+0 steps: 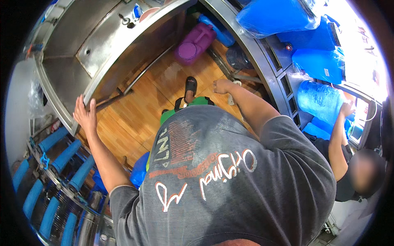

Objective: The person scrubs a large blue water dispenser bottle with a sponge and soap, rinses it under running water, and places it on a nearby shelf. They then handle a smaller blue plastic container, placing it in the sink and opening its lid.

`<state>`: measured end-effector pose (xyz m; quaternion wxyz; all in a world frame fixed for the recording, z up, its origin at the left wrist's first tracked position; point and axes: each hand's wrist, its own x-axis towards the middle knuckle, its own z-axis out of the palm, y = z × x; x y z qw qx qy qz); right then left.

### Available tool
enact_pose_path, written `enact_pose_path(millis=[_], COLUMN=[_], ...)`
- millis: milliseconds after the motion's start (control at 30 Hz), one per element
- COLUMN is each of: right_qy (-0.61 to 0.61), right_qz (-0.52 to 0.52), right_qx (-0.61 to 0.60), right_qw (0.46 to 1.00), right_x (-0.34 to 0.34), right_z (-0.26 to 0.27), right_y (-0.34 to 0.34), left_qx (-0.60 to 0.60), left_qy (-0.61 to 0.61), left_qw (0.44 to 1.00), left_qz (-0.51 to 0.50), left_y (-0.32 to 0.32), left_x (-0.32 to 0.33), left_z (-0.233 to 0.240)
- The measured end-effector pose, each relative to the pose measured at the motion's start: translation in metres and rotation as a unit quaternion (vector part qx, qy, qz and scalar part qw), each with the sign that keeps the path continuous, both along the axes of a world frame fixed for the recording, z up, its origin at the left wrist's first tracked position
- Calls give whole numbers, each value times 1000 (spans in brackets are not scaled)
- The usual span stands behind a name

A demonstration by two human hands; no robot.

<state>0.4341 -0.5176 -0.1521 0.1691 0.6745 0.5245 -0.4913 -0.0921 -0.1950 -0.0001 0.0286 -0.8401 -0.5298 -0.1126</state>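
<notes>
My left hand (86,115) is raised at the front corner of a stainless steel sink (98,75), its thumb apart from the fingers. It holds nothing, and I cannot tell if it touches the steel rim. Over the wood-look tiled floor (163,80), my right hand (223,86) hangs with its fingers loosely curled. Its palm side is hidden, and nothing shows in it. Beyond that hand, a purple plastic jug (197,42) stands on the floor beside a blue container (219,30) under the metal counter.
Blue plastic water containers (318,63) line the steel counter (261,50) at right. A co-worker's hand (347,108) is on a clear blue water bottle (320,97). Blue cylinders (66,155) fill a metal rack at left. A dark sandal (190,84) is on my foot.
</notes>
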Motion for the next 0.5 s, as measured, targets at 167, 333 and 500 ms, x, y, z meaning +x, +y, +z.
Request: enact_pose_path(millis=[167, 333, 500], right_qy=[-42, -32, -10], right_qz=[-45, 12, 59], right_qx=[51, 77, 49], right_qw=[997, 996, 997], right_x=[-31, -96, -165], right_z=[-3, 15, 38], right_y=[14, 16, 17], left_qx=[21, 59, -183], left_qy=[-21, -58, -73], left_qw=[999, 996, 979], left_qz=[-40, -33, 44], left_y=[1, -63, -226], left_x=[3, -32, -150], left_z=[3, -8, -79])
